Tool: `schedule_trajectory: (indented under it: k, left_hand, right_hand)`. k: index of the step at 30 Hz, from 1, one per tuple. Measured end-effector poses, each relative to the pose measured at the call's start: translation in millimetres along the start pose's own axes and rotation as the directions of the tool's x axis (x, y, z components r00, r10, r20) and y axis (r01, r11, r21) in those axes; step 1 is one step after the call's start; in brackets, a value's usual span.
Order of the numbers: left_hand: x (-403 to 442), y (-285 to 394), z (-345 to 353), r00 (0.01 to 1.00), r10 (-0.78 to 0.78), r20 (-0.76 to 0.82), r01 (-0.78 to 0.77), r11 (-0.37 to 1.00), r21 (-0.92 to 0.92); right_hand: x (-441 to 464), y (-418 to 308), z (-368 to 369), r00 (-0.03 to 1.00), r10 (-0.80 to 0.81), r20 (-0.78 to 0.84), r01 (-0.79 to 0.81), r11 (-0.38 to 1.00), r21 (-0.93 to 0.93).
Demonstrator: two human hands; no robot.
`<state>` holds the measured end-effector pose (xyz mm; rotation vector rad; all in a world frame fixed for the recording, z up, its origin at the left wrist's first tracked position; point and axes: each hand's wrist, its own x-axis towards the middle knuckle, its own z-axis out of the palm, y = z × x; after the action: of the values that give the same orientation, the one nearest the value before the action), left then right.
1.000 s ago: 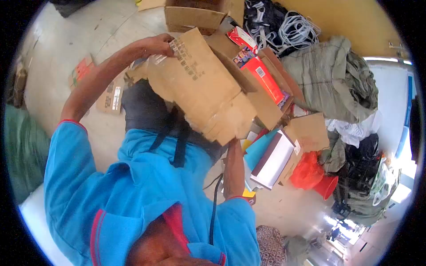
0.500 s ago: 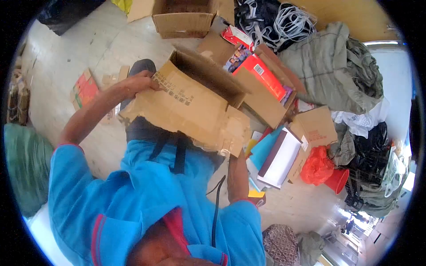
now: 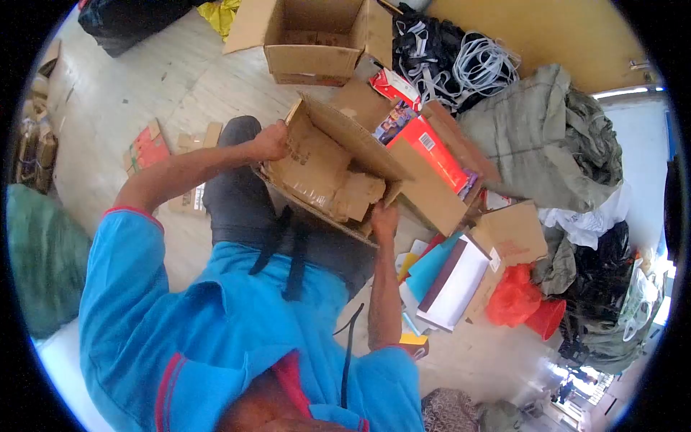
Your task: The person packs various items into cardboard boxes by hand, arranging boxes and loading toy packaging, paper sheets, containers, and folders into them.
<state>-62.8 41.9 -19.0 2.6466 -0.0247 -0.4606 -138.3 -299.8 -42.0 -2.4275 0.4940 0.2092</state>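
A brown cardboard box [image 3: 309, 165] rests tilted over my lap, its open side facing up. One wide flap with torn edges lies folded down inside it, with strips of clear tape on the cardboard. My left hand [image 3: 271, 141] is closed around the box's upper left edge. At the lower right corner, my right hand [image 3: 384, 219] grips the box wall, its thumb side by the inner flap. Part of the right fingers is hidden behind the cardboard.
An open carton [image 3: 313, 61] stands ahead. To the right lie a carton with red packaging [image 3: 432, 151], white-lined box [image 3: 453, 281], red plastic bag [image 3: 514, 295] and grey sacks [image 3: 518, 137]. Flattened cardboard [image 3: 194, 165] is on the floor at left, near a green sack [image 3: 43, 259].
The wide flap, earlier hanging outside over my lap, is now folded into the box. My left hand has shifted right to the box edge; my right hand has come up to its corner.
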Motion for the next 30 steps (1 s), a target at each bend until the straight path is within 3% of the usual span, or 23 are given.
schedule_trajectory:
  k: [1, 2, 3, 4, 5, 7, 9, 10, 14, 16, 17, 26, 30]
  left_hand:
    - [-1.6, 2.7, -2.0, 1.0, -0.003, 0.012, 0.003, 1.0, 0.008]
    - [-0.6, 7.7, -3.2, 0.979, 0.143, 0.148, -0.162, 0.979, 0.126]
    - [0.9, 8.9, -3.4, 0.918, 0.266, 0.296, -0.335, 0.918, 0.214]
    - [14.6, -5.4, 14.9, 0.913, 0.26, 0.315, -0.335, 0.918, 0.214]
    - [37.3, -28.8, 51.3, 0.883, 0.257, 0.392, -0.394, 0.861, 0.323]
    - [54.4, -30.5, 70.2, 0.841, 0.262, 0.473, -0.473, 0.781, 0.409]
    - [62.4, -33.0, 72.5, 0.84, 0.195, 0.506, -0.463, 0.743, 0.483]
    - [67.9, -45.0, 81.2, 0.777, 0.287, 0.56, -0.61, 0.566, 0.555]
    - [77.7, -42.1, 89.2, 0.808, 0.164, 0.566, -0.532, 0.615, 0.582]
    - [64.6, -8.7, 72.4, 0.775, 0.117, 0.621, -0.612, 0.382, 0.692]
    - [66.9, -0.3, 71.4, 0.755, 0.103, 0.648, -0.639, 0.339, 0.691]
    - [95.6, -29.7, 105.8, 0.682, 0.073, 0.728, -0.629, 0.567, 0.532]
    - [97.5, -45.6, 108.2, 0.672, 0.084, 0.736, -0.606, 0.633, 0.481]
  right_hand:
    - [-3.7, 0.5, -1.4, 1.0, 0.019, 0.015, -0.019, 1.0, -0.02]
    - [1.5, 13.7, 5.2, 0.999, 0.029, 0.027, -0.029, 0.999, -0.018]
    - [13.0, 34.0, 17.5, 0.996, -0.08, 0.029, 0.081, 0.996, -0.046]
    - [17.1, 46.7, 28.0, 0.983, -0.182, 0.033, 0.184, 0.98, -0.071]
    - [8.2, 41.5, 29.1, 0.987, -0.157, 0.044, 0.16, 0.985, -0.067]
    - [4.4, 21.9, 18.1, 0.985, -0.12, -0.121, 0.125, 0.991, 0.038]
    - [10.5, 31.1, 24.9, 0.985, -0.13, -0.11, 0.132, 0.991, 0.016]
    - [10.1, 34.3, 26.7, 0.982, -0.16, -0.096, 0.161, 0.987, -0.005]
    - [11.1, 23.0, 20.7, 0.993, -0.085, -0.085, 0.095, 0.988, 0.122]
    - [9.8, 20.6, 21.2, 0.997, 0.04, -0.065, -0.031, 0.99, 0.135]
    - [11.2, 27.8, 28.0, 0.996, 0.055, -0.063, -0.046, 0.99, 0.134]
    - [5.0, 45.0, 40.3, 0.998, 0.064, -0.021, -0.062, 0.991, 0.117]
    - [6.5, 57.1, 49.0, 0.993, -0.058, -0.105, 0.066, 0.995, 0.08]
